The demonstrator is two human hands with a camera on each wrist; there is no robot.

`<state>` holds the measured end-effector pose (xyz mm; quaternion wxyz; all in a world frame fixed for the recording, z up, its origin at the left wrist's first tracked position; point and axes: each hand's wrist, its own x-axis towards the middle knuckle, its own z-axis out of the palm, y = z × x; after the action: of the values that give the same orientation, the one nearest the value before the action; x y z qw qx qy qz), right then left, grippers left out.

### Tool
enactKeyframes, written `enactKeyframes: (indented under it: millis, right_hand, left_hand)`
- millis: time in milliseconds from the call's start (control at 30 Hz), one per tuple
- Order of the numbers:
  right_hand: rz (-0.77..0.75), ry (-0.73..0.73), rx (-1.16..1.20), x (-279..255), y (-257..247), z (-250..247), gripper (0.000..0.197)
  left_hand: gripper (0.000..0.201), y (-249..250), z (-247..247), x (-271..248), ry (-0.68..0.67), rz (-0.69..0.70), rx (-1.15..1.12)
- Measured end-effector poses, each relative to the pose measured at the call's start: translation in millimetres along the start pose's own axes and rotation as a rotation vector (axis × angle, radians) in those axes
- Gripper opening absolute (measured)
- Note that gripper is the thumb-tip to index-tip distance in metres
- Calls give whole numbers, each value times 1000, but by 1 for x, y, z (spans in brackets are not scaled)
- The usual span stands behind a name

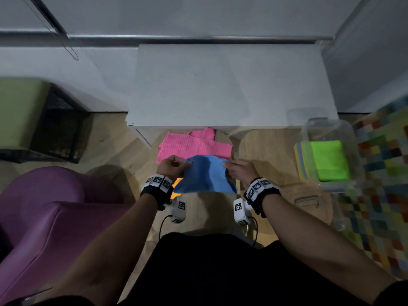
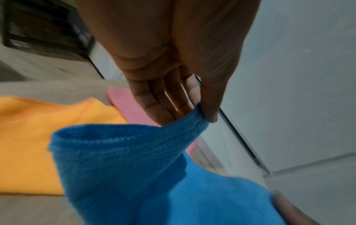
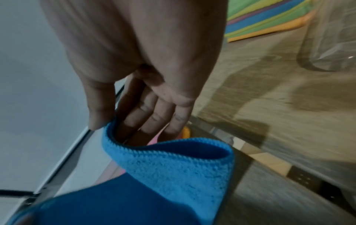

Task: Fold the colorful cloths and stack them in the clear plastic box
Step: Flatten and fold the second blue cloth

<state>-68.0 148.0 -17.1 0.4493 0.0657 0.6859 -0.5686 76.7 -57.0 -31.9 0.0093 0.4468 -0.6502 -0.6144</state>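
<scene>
Blue cloth held up by both hands

The blue cloth [image 1: 205, 175] is pinched at its top corners by the left hand [image 1: 171, 165] and right hand [image 1: 239, 171], just in front of the pink cloth [image 1: 194, 146]; the clear plastic box [image 1: 309, 129], right of the blue cloth, holds folded cloths.

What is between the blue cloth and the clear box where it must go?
Nothing visible. The blue cloth, held by the left hand and right hand, has bare floor toward the clear box; its top is open, with a green cloth uppermost.
</scene>
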Motion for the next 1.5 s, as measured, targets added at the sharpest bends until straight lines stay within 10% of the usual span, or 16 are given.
enactKeyframes:
  millis: [867,1067,1500]
  right_hand:
    - [-19,-149,-1,-9,-15,1,31]
    - [-20,-216,14,-13,-20,-1,61]
    - [-33,-144,13,-26,-47,-16,14]
  left_hand:
    - [21,37,61,-36,-202,122,24]
    - [18,39,62,-37,-178,166,59]
    - [73,34,50,-28,-81,-10,-136]
